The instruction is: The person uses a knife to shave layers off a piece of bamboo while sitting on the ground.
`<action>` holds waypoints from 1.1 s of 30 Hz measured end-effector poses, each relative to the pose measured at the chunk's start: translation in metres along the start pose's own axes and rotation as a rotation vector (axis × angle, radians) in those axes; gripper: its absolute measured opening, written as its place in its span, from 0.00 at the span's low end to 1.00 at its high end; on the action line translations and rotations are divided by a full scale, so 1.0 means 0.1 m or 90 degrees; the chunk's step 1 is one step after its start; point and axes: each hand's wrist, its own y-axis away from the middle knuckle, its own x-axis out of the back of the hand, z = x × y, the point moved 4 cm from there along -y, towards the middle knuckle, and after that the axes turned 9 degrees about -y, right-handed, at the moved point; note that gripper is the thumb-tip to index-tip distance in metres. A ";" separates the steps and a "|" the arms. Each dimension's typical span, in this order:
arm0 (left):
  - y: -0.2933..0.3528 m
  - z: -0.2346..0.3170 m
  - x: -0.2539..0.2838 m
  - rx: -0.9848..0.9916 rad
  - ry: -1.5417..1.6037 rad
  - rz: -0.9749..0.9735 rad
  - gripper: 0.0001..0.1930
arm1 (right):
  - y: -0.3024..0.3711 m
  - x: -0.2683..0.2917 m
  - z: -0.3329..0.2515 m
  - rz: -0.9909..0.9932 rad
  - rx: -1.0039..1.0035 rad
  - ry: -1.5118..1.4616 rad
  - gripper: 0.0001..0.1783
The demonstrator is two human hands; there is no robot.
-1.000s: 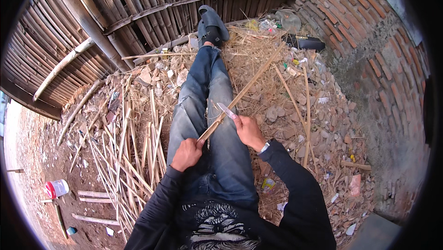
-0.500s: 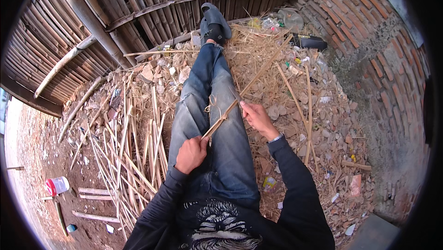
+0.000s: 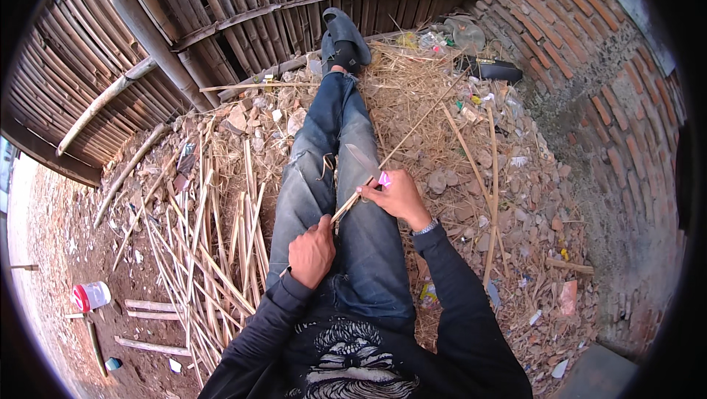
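My left hand [image 3: 312,253] is closed around the near end of a split bamboo strip [image 3: 421,128], above my thighs. The strip slants away to the upper right, its far stretch looking thin. My right hand [image 3: 398,197] grips a knife [image 3: 363,159] with a pink handle, the blade pointing up and to the left over my jeans. That hand's thumb and fingers also meet the strip just ahead of my left hand; whether the knife edge touches it I cannot tell. Curled shavings [image 3: 326,165] lie on my jeans.
Many cut bamboo strips [image 3: 193,252] are heaped on the ground at my left. Two longer strips [image 3: 493,200] lie on the rubble at right. A bamboo wall [image 3: 243,30] stands ahead, a brick wall [image 3: 589,97] at right. A white and red tub [image 3: 92,296] sits far left.
My right hand has shifted left and slightly down, nearer my left hand, and the knife's pink handle now shows. The strip's far part looks narrower than before.
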 end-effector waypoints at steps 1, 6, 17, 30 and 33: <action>0.00 0.00 0.00 0.002 0.000 0.004 0.09 | 0.02 0.00 0.01 -0.004 0.020 -0.020 0.23; 0.02 -0.01 0.01 0.004 0.032 0.002 0.13 | 0.14 0.07 0.07 0.024 0.023 -0.053 0.18; 0.01 0.02 0.03 -0.023 0.034 0.021 0.10 | 0.15 0.03 0.09 0.029 0.005 -0.063 0.19; -0.11 -0.09 -0.10 0.028 0.043 -0.023 0.12 | 0.66 -0.15 -0.54 -0.010 0.147 -0.095 0.14; -0.12 -0.20 -0.09 0.019 0.153 -0.053 0.12 | 0.49 0.27 -0.25 0.164 0.082 -0.103 0.13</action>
